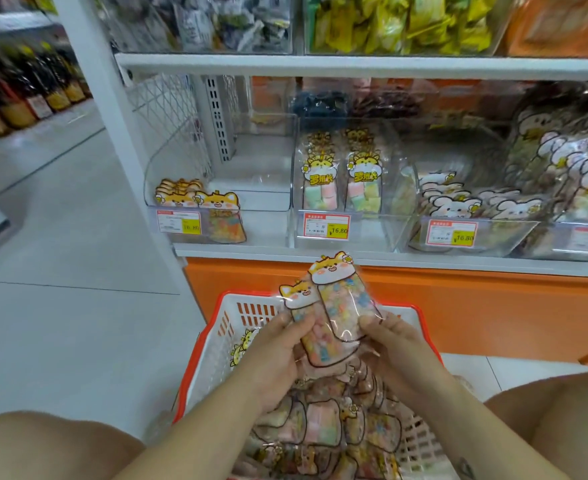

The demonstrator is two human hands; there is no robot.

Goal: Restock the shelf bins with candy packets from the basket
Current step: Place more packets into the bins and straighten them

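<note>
Two clear candy packets (334,308) with orange cat-shaped tops and pastel sweets are held upright above a red and white basket (228,318). My left hand (280,351) grips them from the left, my right hand (394,344) from the right. Below my hands the basket holds several more packets (323,424). On the shelf ahead, the left clear bin (216,188) holds a few matching cat packets at its front. The middle bin (346,181) has two rows of upright packets with pastel cubes.
To the right stand bins (476,206) of white bear-topped packets. Price tags (326,226) hang on the bin fronts. An orange base panel (459,306) runs under the shelf edge. My bare knees frame the basket. Grey floor and a bottle shelf (26,95) lie left.
</note>
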